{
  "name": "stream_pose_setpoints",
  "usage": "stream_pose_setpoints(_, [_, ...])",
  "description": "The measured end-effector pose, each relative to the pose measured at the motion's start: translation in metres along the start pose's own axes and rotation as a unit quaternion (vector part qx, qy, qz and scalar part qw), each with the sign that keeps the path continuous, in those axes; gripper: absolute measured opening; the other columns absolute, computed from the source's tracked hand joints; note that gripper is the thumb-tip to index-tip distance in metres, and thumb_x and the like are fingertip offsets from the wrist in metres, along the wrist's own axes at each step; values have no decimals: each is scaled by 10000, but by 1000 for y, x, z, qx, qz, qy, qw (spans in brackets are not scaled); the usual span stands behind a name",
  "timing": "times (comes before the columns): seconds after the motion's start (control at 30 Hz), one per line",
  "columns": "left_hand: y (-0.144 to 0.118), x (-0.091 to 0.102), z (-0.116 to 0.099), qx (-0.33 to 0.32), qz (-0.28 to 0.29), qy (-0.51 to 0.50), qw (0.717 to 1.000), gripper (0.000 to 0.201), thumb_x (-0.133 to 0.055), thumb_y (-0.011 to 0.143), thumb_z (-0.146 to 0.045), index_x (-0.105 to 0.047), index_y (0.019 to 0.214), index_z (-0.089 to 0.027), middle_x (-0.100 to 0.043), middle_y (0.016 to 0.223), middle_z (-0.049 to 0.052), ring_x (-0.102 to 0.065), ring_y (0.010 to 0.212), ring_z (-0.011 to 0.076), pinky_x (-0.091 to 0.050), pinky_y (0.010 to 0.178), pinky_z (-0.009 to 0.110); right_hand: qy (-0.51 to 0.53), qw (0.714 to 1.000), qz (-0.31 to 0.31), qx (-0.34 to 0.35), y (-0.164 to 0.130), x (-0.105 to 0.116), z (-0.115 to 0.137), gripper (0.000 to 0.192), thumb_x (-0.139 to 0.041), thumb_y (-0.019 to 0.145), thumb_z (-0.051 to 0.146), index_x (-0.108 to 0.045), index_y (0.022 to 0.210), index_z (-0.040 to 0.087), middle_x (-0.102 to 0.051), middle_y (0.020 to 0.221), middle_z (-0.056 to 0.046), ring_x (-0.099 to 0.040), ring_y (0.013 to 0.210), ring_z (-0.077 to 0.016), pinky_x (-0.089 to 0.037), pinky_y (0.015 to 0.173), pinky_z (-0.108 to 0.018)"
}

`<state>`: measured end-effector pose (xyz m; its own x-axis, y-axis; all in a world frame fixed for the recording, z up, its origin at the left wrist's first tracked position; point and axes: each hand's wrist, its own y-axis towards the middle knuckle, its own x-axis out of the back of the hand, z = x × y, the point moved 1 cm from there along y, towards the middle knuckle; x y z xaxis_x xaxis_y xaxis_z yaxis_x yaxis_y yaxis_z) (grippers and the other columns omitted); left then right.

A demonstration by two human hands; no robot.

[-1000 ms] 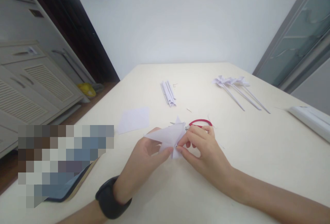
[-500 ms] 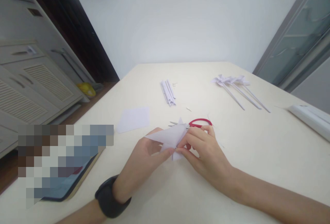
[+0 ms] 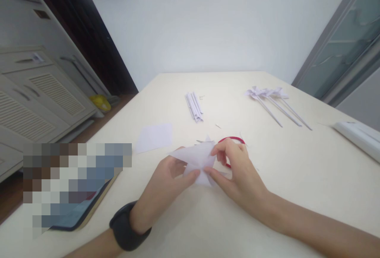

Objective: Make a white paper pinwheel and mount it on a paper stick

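Note:
A white paper pinwheel piece (image 3: 196, 156) with pointed flaps is held just above the table. My left hand (image 3: 173, 177) is closed on its left side, thumb pressed near the centre, the other fingers partly hidden behind the paper. My right hand (image 3: 233, 167) touches the paper with its thumb by the centre, while the index finger is lifted to the upper right flap. Behind the hands lie red-handled scissors (image 3: 231, 138), partly covered by the paper and my right hand.
A flat white paper sheet (image 3: 154, 136) lies left of the hands. Rolled paper sticks (image 3: 194, 107) are bundled farther back. Finished paper pinwheels (image 3: 268, 95) on sticks rest at the back right. A tablet (image 3: 80, 210), largely blurred out, stands at the left; a white long object (image 3: 360, 137) is at the right edge.
My right thumb and index finger have spread apart, the index finger moving up off the centre. The paper's centre and lower flaps now show more. My left hand stays nearly still.

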<state>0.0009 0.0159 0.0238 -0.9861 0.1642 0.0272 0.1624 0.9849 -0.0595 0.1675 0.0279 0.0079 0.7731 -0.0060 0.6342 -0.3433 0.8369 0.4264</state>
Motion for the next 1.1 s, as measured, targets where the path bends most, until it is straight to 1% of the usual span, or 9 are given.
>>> stream_pose_setpoints(0.1, [0,1,3,13,-6,-5,1000,318,-625,697,-134,-603,1010,-180,-648,1097,74,-595,995,264,-455,871,380,32,999,-23,-7,3,3,-1,285,-578,763,191,-436,1008,218,-502,981,-45,-459,857,-191,-410,689,-326])
stream_pose_setpoints(0.2, [0,2,4,17,-4,-5,1000,324,-621,705,-142,-599,1025,-188,-651,1092,72,-591,1004,270,-453,873,386,43,998,-38,17,8,9,0,266,-570,774,161,-449,1004,221,-483,1045,-47,-463,924,-183,-416,766,-334])
stream_pose_setpoints(0.27, [-1,2,4,15,6,8,1000,307,-611,708,-137,-598,1012,-184,-651,1082,81,-601,975,269,-456,858,387,25,998,-44,32,11,13,1,199,-576,780,171,-475,944,218,-495,1006,-39,-476,906,-179,-403,788,-344])
stream_pose_setpoints(0.33, [-1,2,3,12,15,26,999,279,-602,706,-135,-603,981,-180,-655,1059,83,-612,936,262,-464,831,376,10,998,-46,31,12,15,2,148,-585,782,193,-480,885,216,-512,955,-31,-490,865,-178,-394,784,-352])
stream_pose_setpoints(0.47, [-2,1,3,-10,14,74,997,218,-582,710,-143,-608,923,-184,-660,973,63,-615,871,243,-478,771,343,14,999,-37,10,12,17,1,140,-592,783,231,-464,837,217,-534,893,-22,-500,832,-180,-393,760,-344])
stream_pose_setpoints(0.6, [-3,0,9,-38,13,128,991,171,-553,731,-144,-605,886,-194,-651,882,38,-612,817,231,-482,736,328,-4,999,-31,20,14,18,0,117,-584,783,202,-467,790,212,-541,845,-6,-506,808,-167,-371,759,-332])
stream_pose_setpoints(0.77, [-4,2,13,-24,-4,133,991,251,-570,723,-169,-605,970,-198,-664,967,55,-610,895,249,-464,817,356,-28,999,-26,35,17,18,-1,120,-544,774,108,-475,749,203,-545,803,15,-519,772,-148,-335,769,-323])
stream_pose_setpoints(1.1, [-4,4,14,-36,-6,138,990,299,-569,732,-155,-603,1026,-201,-649,1088,75,-608,940,252,-462,841,371,-55,997,-19,40,20,20,-4,137,-492,762,60,-493,752,197,-553,796,20,-526,747,-128,-322,784,-313])
